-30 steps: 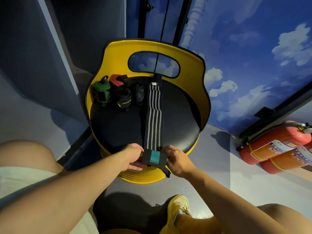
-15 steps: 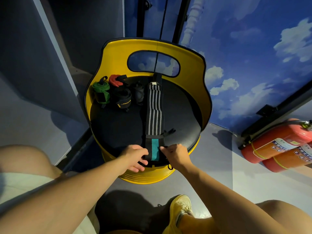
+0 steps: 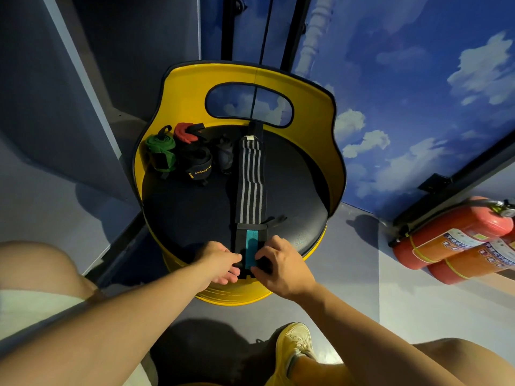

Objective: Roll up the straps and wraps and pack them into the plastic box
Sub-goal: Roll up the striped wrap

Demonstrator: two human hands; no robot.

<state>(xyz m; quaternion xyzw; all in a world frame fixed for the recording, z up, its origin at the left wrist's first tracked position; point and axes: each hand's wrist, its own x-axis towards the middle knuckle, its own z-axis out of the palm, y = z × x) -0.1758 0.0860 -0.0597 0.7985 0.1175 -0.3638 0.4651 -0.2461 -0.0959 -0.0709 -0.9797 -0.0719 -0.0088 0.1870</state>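
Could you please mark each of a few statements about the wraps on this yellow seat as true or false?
1. The striped wrap lies stretched out flat along the black seat cushion. True.
2. Both hands hold the striped wrap at its near end. True: the left hand and the right hand grip it at the teal patch.
3. The green wrap lies unrolled across the seat. False: it sits rolled up at the back left.
4. The rolled wraps are already inside a plastic box. False: they rest on the cushion, and no box is in view.
5. Two red fire extinguishers lie on the floor to the right. True.
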